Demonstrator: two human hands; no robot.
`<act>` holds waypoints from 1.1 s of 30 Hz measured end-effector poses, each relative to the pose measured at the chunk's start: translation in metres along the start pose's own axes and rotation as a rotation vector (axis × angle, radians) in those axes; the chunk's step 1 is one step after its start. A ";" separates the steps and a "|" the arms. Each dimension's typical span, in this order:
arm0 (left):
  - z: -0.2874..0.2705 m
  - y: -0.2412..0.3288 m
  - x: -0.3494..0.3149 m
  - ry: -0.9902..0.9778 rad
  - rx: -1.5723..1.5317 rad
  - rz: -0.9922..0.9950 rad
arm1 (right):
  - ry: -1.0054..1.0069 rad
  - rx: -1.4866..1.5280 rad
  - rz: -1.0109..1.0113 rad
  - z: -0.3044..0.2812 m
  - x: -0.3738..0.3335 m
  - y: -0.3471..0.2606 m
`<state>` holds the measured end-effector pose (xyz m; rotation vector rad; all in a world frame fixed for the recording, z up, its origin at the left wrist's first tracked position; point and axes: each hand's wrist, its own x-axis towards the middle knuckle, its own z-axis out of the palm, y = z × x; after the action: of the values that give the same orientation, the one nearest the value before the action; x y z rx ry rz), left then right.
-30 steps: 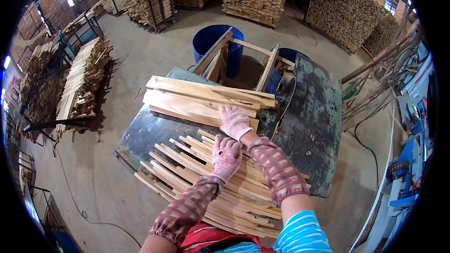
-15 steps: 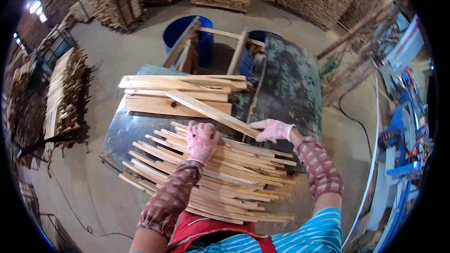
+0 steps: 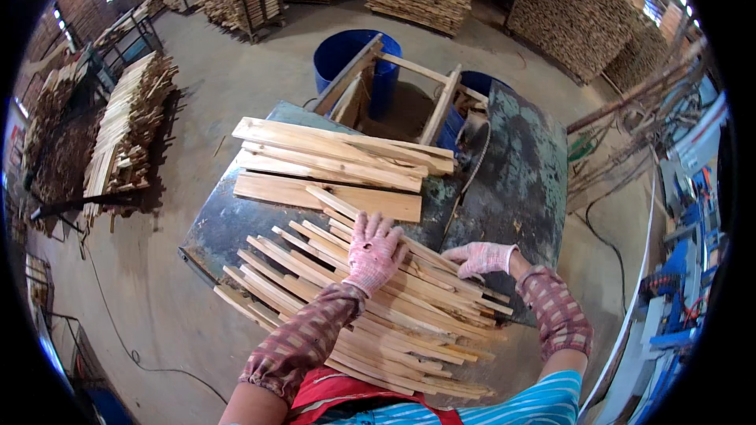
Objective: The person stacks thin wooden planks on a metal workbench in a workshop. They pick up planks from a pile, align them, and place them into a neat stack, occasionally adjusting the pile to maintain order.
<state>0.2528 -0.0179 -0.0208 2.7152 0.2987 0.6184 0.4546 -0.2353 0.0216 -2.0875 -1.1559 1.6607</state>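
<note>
Many thin wooden strips [image 3: 394, 323] lie side by side in a fanned layer on the dark metal table in front of me. My left hand [image 3: 375, 253], in a pinkish knit glove, rests palm down on their far side with its fingers stretched. One strip [image 3: 335, 201] runs under those fingers along the layer's far edge, its left end sticking out beyond the others. At that strip's right end is my gloved right hand [image 3: 482, 258], its fingers bent around it. Farther off lie several wider boards [image 3: 331, 198], some with knots.
The metal table [image 3: 516, 165] has a worn right part. Behind it stand a wooden frame [image 3: 443, 106] and a blue barrel [image 3: 327, 63]. Stacked wood [image 3: 126, 138] is at the left, with blue machinery [image 3: 693, 267] and a cable [image 3: 610, 240] at the right.
The strip in my right hand has come down nearer onto the layer's far edge. My left hand has opened from curled fingers and moved over it. The whole view has shifted.
</note>
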 end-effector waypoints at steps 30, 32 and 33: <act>0.003 -0.008 0.020 -0.079 -0.048 -0.031 | 0.443 -0.440 -0.007 -0.045 0.057 -0.052; 0.006 -0.009 0.019 -0.069 -0.073 -0.011 | 0.421 -0.353 0.033 -0.041 0.041 -0.029; 0.007 -0.015 0.017 -0.105 -0.074 -0.027 | 0.450 -0.256 0.001 -0.039 0.033 -0.030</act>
<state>0.2696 -0.0017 -0.0256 2.6563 0.2804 0.4683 0.4780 -0.1817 0.0292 -2.4404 -1.2548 0.9989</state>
